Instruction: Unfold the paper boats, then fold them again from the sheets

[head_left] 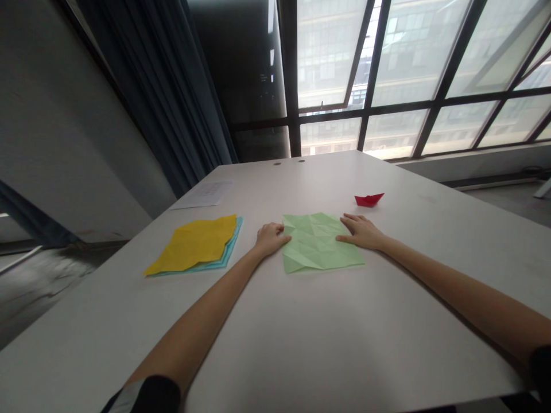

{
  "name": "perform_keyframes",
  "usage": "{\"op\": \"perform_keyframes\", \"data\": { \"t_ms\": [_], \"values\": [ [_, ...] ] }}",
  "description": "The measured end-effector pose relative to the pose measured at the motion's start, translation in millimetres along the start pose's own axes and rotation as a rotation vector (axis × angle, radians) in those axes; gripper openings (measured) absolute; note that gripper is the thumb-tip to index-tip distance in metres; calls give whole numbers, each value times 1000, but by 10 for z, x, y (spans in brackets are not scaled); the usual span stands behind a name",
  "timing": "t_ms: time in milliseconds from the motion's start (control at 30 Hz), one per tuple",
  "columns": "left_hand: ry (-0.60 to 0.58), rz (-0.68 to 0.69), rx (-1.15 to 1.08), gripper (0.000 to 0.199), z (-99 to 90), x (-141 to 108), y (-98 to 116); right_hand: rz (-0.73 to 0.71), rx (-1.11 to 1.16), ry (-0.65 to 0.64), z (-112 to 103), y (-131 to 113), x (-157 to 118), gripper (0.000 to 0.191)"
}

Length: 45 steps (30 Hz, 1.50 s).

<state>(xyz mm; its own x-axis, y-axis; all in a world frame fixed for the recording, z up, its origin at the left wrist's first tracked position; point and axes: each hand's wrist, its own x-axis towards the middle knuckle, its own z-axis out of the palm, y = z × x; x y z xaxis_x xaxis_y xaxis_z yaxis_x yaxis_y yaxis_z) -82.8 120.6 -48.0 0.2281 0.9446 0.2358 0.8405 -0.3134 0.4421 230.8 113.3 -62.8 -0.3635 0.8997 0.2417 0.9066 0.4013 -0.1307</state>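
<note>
A light green sheet of paper (316, 244), crossed by many creases, lies unfolded on the white table in front of me. At its left edge is my left hand (270, 238), the fingers curled in and the thumb over the edge of the sheet. My right hand (365, 232) rests at the right edge with its fingers stretched out and apart, the thumb lying on the paper. Just beyond my right hand stands a small red folded paper boat (369, 200), touched by neither hand.
Left of my left arm lies a stack with yellow paper (196, 244) on top and light blue paper (232, 246) beneath. A printed white sheet (204, 194) is near the table's (301, 327) far left edge. A blue curtain (159, 86) and windows (413, 51) stand behind.
</note>
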Motion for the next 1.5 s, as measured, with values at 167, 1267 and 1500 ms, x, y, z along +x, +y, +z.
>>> {"op": "perform_keyframes", "data": {
  "t_ms": [167,1267,1500],
  "values": [
    [36,-2,-81,26,31,-2,-60,-9,49,14,21,15,19,75],
    [-13,117,-126,36,21,-44,-32,-67,522,24,-3,89,60,37],
    [29,159,60,25,-29,-115,279,-119,315,54,-161,-133,96,31]
  ]
}}
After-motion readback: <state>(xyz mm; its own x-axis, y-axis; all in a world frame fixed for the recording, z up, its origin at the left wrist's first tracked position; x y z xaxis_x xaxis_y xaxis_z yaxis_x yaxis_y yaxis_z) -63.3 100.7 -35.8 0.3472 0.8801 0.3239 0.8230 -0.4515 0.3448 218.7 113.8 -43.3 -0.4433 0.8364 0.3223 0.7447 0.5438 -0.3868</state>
